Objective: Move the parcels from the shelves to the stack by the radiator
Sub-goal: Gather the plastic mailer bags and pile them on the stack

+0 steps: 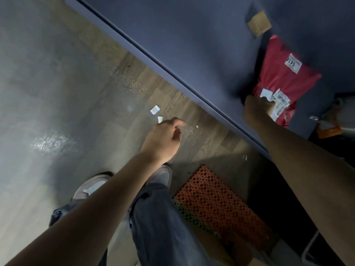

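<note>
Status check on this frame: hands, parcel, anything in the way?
Right hand grips red plastic mailer parcel on dark blue shelf. Left hand free, fingers loosely curled. Orange perforated mat on floor beside feet.

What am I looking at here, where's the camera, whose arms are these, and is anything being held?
There is no machine here. One camera sits on a person's head, looking down past their own arms and legs to the floor. The right hand reaches onto a dark blue shelf and has its grip on the near end of a red parcel with white labels. A small brown parcel lies farther back on that shelf. The left hand hangs loose over the floor, holding nothing. Paper scraps lie on the floor, and an orange perforated mat lies near the person's shoes.
</note>
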{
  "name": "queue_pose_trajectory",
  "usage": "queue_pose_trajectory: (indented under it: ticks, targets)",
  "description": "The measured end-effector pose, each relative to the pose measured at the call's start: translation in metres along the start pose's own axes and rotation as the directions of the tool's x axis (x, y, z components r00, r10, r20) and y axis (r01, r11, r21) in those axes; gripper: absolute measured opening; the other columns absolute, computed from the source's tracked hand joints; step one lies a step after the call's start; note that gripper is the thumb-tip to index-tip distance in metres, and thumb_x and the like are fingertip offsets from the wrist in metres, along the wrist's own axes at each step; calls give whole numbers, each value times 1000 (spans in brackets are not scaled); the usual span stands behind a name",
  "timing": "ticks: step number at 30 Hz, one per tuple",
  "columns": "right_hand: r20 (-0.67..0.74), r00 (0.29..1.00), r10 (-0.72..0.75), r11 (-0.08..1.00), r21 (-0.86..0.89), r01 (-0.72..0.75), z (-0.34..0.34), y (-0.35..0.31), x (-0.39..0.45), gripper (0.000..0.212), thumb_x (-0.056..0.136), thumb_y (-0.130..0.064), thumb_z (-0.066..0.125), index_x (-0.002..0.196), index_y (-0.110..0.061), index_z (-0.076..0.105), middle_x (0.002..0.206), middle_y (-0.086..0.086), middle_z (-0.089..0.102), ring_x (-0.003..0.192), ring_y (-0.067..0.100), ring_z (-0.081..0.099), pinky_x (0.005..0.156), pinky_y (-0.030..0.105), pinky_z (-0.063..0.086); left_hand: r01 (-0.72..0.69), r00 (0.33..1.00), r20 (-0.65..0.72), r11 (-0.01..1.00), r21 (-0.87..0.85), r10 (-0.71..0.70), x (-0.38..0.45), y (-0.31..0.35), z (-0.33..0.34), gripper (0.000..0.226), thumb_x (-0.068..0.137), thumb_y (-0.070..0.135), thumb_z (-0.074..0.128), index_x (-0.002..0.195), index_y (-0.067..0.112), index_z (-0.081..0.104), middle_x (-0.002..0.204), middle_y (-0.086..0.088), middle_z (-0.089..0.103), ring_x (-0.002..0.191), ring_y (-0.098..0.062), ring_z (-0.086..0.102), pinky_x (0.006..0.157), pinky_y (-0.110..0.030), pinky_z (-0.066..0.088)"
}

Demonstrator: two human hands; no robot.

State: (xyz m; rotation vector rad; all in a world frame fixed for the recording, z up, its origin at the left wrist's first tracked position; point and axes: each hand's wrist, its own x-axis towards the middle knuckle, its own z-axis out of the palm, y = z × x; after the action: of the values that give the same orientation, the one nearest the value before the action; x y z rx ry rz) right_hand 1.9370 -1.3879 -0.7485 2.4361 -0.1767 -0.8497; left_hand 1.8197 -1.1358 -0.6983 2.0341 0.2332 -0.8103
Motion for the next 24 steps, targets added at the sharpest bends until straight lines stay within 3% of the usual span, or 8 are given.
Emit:
queue_pose_trajectory:
  ticks: [3,5,8,11,14,17,20,24]
  targets:
    - [-103,977,-186,977,90,196,-9,-7,-43,35,85,2,51,118,-6,49,117,19,60,113,34,55,94,39,39,-186,980,137,892,412,141,-25,10,-4,40,93,14,41,132,21,47,124,-7,54,111,-27,55,90,-39,49]
    - [-223,901,-371,908,113,402,-24,-10,-87,39,83,4,53,121,-4,50,104,19,65,100,34,61,85,38,45,-254,964,215,789,559,157,-41,26,-14,49,93,13,43,140,23,35,135,-6,42,120,-24,47,94,-36,45]
    - [-405,724,-558,769,76,635,-47,-9,-153,65,56,5,72,119,-3,57,63,14,64,54,31,63,53,31,50,-208,972,214,757,619,92,-62,55,-32,71,87,10,53,148,21,16,147,-8,23,128,-27,37,98,-36,40]
    - [-448,635,-630,610,221,761,-86,3,-214,65,62,9,67,119,-13,44,77,18,68,58,33,65,51,31,52,-157,983,177,757,634,55,-100,86,-57,84,84,7,57,150,18,5,152,-11,12,131,-30,34,101,-37,39]
    - [-515,608,-604,574,248,780,-138,20,-277,47,61,7,68,102,-7,50,76,17,69,58,33,66,50,33,55,-147,987,152,726,671,59,-155,111,-91,71,85,9,59,144,19,21,153,-10,15,125,-29,45,92,-37,46]
    - [-586,610,-534,523,338,782,-197,47,-354,31,69,4,61,97,-7,54,73,13,68,60,31,67,52,34,55,-161,985,70,675,720,160,-222,145,-132,34,88,21,53,122,16,50,131,-9,47,107,-30,59,76,-36,49]
    - [-631,634,-448,504,407,762,-255,87,-435,29,75,-5,65,102,-8,58,81,9,72,69,24,70,58,28,54,-172,982,77,663,729,170,-294,181,-169,27,92,26,46,112,14,59,116,-7,59,106,-29,60,78,-36,49]
    - [-274,907,-319,626,657,419,-298,152,-518,54,85,-44,59,133,-25,44,132,0,56,118,22,55,93,31,45,-302,939,144,546,781,314,-357,237,-211,28,92,29,49,110,13,64,115,-7,63,107,-28,61,82,-34,48]
